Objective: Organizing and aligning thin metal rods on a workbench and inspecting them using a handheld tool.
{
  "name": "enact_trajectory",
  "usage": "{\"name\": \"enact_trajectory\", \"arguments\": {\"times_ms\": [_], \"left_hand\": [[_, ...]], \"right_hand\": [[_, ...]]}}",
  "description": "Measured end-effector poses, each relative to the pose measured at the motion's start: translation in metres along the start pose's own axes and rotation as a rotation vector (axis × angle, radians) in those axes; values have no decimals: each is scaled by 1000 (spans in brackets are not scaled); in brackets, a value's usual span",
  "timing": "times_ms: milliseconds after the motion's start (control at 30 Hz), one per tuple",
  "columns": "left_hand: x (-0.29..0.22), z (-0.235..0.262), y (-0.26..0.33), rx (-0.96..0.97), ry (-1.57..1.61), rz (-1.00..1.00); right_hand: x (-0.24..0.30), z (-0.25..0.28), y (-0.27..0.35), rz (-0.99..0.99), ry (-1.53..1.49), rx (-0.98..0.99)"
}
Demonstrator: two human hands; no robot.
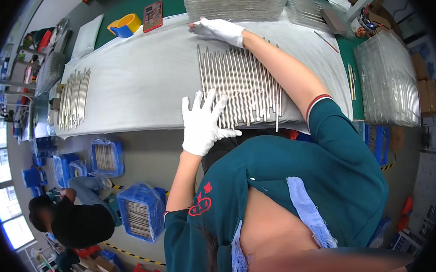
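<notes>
A row of slim metal rods (240,88) lies side by side on the white cloth (141,81) in front of me, their ends uneven. My left hand (203,121), in a white glove, has its fingers spread at the row's near left edge. Its fingertips reach the leftmost rods. Beyond the far ends of the rods, my right hand (220,31), also gloved, stretches leftward with its fingers extended and no object visible in it. My right forearm passes over the row's far right part and hides some rods. A second group of metal rods (75,99) rests at the cloth's left end.
Stacked clear plastic trays (236,4) stand behind my right hand; another tray stack (390,80) is at the right. A yellow-and-blue tape roll (125,26) and a red-edged panel (153,16) sit at the back. Blue crates (141,216) with rods and a seated person (79,219) are lower left.
</notes>
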State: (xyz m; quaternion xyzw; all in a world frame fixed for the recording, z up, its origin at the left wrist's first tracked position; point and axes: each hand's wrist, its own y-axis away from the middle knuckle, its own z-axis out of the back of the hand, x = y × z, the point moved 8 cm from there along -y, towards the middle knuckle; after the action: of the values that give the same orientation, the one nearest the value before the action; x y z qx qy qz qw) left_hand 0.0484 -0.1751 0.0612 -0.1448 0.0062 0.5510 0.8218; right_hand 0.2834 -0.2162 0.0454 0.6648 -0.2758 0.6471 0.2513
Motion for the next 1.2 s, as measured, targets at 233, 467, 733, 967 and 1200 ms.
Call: {"name": "enact_trajectory", "arguments": {"times_ms": [233, 467, 733, 967, 1200], "left_hand": [[5, -2, -1, -70, 0, 7], [-9, 6, 1, -35, 60, -74], [-56, -5, -21, -39, 185, -254], [-83, -2, -27, 53, 239, -346], [-110, -27, -39, -11, 255, -433]], "right_hand": [[-14, -41, -16, -130, -371, 288], [-11, 9, 4, -148, -284, 48], [-11, 2, 36, -138, -387, 209], [-12, 73, 52, -184, -185, -161], [-8, 32, 76, -192, -274, 129]]}}
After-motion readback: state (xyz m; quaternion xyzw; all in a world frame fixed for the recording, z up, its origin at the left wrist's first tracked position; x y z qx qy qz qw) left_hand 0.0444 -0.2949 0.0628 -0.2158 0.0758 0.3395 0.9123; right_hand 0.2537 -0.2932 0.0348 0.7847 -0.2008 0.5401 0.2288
